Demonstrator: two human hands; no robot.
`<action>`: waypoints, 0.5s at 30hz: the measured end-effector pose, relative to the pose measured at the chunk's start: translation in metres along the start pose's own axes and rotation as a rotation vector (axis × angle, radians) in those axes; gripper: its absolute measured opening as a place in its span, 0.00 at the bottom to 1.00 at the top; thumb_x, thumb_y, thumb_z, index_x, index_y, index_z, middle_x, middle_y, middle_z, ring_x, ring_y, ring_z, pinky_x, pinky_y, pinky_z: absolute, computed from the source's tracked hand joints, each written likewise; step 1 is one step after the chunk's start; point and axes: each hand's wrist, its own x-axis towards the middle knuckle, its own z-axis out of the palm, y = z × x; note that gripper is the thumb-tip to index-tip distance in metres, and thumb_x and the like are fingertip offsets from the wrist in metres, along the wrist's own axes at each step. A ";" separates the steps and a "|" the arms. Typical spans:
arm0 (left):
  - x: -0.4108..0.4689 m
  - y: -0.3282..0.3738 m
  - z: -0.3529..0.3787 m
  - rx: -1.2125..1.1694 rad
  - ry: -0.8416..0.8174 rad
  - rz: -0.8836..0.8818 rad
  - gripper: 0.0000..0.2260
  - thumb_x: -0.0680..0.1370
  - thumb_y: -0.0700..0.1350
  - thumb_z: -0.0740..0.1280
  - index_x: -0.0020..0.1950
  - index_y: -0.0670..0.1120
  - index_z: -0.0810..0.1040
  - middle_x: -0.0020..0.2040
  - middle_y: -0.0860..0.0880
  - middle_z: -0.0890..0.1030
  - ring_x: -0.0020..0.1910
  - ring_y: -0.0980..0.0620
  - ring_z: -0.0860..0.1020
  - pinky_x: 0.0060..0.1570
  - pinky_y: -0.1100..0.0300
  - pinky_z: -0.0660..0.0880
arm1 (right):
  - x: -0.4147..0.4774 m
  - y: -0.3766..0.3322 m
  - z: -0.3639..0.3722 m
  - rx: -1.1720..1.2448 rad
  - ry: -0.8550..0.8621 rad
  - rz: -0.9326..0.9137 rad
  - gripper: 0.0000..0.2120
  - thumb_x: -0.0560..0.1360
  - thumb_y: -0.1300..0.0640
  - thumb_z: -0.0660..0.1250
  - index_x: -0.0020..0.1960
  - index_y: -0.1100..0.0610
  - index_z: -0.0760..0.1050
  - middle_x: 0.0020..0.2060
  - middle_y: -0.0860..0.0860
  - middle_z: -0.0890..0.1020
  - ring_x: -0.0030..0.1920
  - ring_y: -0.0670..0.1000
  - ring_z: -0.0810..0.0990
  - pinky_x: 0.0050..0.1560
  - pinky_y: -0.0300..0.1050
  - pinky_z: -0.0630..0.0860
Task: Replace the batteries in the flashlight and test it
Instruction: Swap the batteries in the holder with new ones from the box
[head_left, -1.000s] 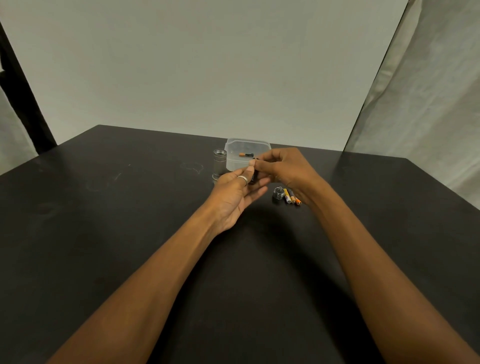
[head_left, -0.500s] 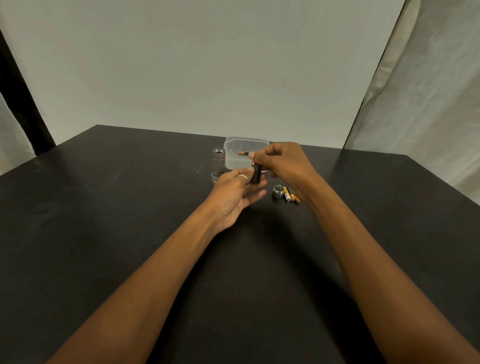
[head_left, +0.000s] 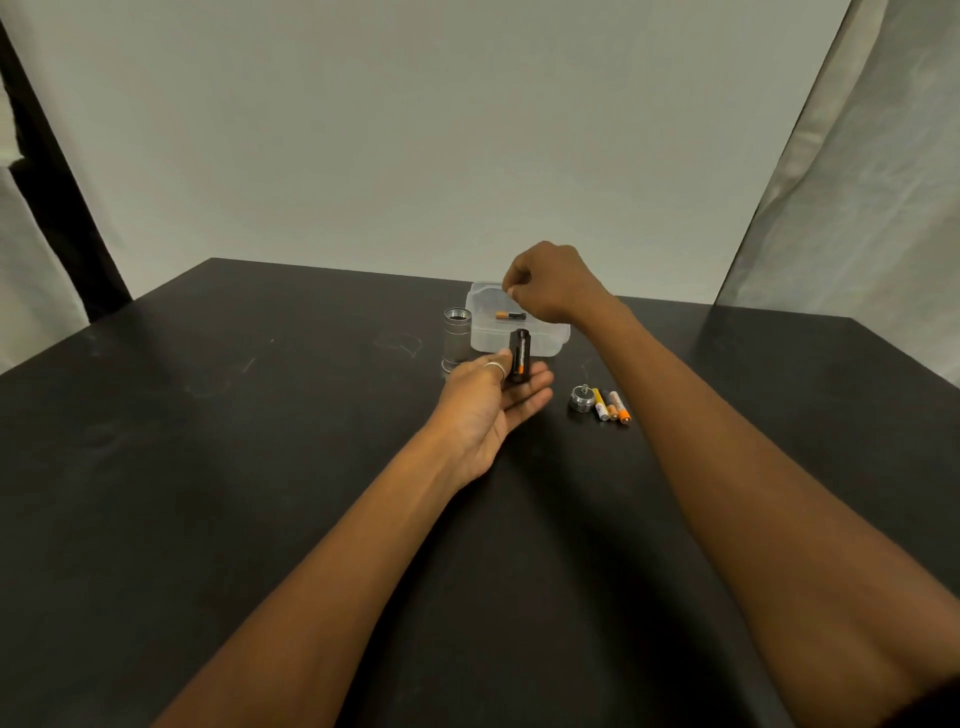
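Head view, nearest first: two bare forearms reach out over the dark worktop (head_left: 208, 467). The left hand (head_left: 488, 400) lies palm up, its fingers (head_left: 530, 395) loosely curled around a black battery holder (head_left: 519, 356) that stands nearly upright, an orange-marked cell showing in it. A ring (head_left: 494, 368) sits on the thumb. Just right of that hand, a small silver end cap (head_left: 582, 399) with a spring rests on the worktop, touching or just beside three loose batteries (head_left: 612, 405). Beyond the left hand stands the silver flashlight body (head_left: 457, 332), upright, threaded end up. Beside it is a clear plastic container (head_left: 483, 332) with one battery (head_left: 510, 315) lying inside. The right hand (head_left: 550, 283) hovers above the container, fingers pinched together; whether they hold anything I cannot tell.
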 end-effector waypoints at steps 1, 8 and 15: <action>0.000 0.000 0.000 -0.002 0.004 -0.003 0.10 0.86 0.41 0.58 0.56 0.39 0.77 0.48 0.41 0.84 0.45 0.48 0.84 0.50 0.53 0.82 | 0.008 0.001 0.004 -0.041 -0.029 0.000 0.13 0.76 0.68 0.64 0.53 0.60 0.86 0.53 0.55 0.86 0.55 0.55 0.83 0.55 0.45 0.79; 0.003 -0.001 -0.003 -0.026 -0.010 -0.013 0.09 0.86 0.41 0.58 0.56 0.40 0.77 0.47 0.41 0.84 0.45 0.49 0.84 0.50 0.53 0.83 | 0.049 0.016 0.036 -0.275 -0.179 -0.015 0.10 0.76 0.64 0.67 0.55 0.62 0.83 0.53 0.59 0.85 0.55 0.60 0.83 0.57 0.56 0.81; 0.006 -0.001 -0.004 -0.037 -0.026 -0.027 0.10 0.86 0.42 0.59 0.59 0.40 0.77 0.48 0.41 0.84 0.47 0.48 0.85 0.51 0.53 0.83 | 0.059 0.021 0.046 -0.373 -0.245 -0.037 0.10 0.77 0.64 0.67 0.57 0.60 0.83 0.54 0.59 0.84 0.54 0.60 0.82 0.55 0.53 0.81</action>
